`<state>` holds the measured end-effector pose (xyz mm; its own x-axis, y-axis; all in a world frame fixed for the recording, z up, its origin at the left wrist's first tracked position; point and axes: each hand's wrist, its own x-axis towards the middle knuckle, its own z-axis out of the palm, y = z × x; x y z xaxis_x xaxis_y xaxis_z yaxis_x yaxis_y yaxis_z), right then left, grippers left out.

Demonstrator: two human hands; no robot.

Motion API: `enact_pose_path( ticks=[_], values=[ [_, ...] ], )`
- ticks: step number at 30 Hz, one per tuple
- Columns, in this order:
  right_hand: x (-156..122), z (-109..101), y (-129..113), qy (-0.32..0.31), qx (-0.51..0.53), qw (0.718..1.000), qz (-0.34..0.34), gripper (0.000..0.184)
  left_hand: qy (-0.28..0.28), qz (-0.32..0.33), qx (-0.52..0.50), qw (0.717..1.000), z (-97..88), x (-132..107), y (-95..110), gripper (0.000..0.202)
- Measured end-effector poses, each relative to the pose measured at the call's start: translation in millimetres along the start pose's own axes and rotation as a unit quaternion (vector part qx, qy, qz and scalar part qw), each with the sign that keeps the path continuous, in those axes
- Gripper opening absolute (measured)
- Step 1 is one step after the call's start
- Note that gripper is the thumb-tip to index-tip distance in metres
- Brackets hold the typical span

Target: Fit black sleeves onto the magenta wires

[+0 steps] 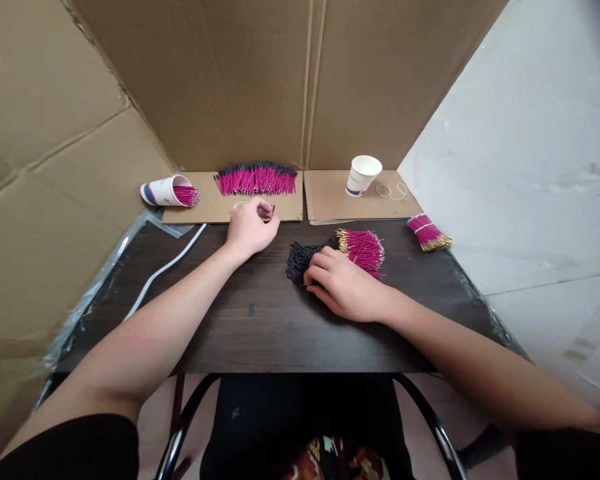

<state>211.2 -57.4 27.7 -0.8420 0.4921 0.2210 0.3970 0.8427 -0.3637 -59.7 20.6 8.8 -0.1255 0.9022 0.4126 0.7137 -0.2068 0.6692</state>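
Note:
My left hand (253,228) is closed in a pinch over the cardboard strip, holding a thin wire (273,211) whose dark end sticks up past the fingertips. Just beyond it lies a row of magenta wires with black sleeves (257,180) on their far ends. My right hand (343,283) rests at the edge of a heap of short black sleeves (299,260), fingertips drawn together; what they pinch is hidden. Touching the heap and partly behind this hand is a loose pile of magenta wires with gold ends (364,248).
A paper cup (163,191) full of magenta wires lies on its side at left. Another cup (363,176) stands upright beside rubber bands (393,192). A banded wire bundle (429,233) sits at right. Cardboard walls (240,80) surround the dark table (250,333); a white cable (165,270) crosses its left.

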Motion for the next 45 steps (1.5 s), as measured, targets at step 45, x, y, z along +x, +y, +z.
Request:
enact_pose_path(
  ticks=[45],
  values=[
    [1.9, 7.1, -2.4, -0.002, -0.081, 0.996, 0.035, 0.021, -0.122, 0.217, -0.048, 0.967, 16.8, -34.3, 26.6, 0.003]
  ],
)
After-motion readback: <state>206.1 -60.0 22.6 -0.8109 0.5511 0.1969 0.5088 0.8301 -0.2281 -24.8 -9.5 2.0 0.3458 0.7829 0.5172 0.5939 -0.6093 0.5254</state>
